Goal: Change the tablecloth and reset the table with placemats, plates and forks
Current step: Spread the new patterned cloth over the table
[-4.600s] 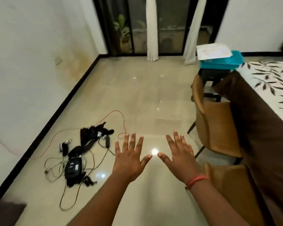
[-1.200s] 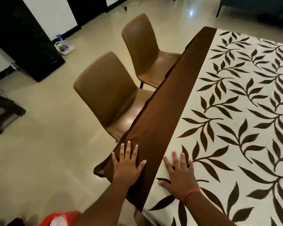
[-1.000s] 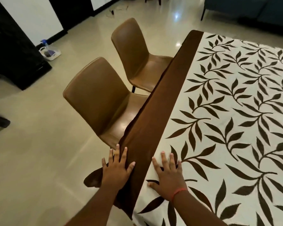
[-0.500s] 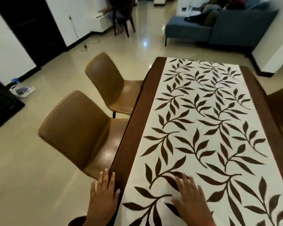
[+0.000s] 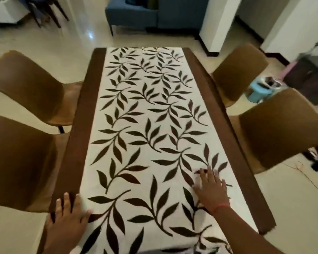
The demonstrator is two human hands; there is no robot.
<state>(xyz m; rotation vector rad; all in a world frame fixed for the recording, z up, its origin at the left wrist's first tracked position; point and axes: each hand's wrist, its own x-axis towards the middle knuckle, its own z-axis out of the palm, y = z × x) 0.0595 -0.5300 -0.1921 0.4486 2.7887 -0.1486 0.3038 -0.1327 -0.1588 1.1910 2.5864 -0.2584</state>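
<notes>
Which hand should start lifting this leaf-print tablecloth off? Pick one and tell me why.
Left hand, probably. It rests flat at the tablecloth's brown border by the near corner, where cloth can be gathered. The right hand lies flat farther in, on the leaf print.

1. Four brown chairs: two left [image 5: 26,85] [image 5: 17,162], two right [image 5: 240,70] [image 5: 283,129].
2. Blue sofa [image 5: 136,13], far end.
3. Light-blue bucket [image 5: 261,90], floor at right.
4. Dark wooden chair legs [image 5: 44,11], upper left.
</notes>
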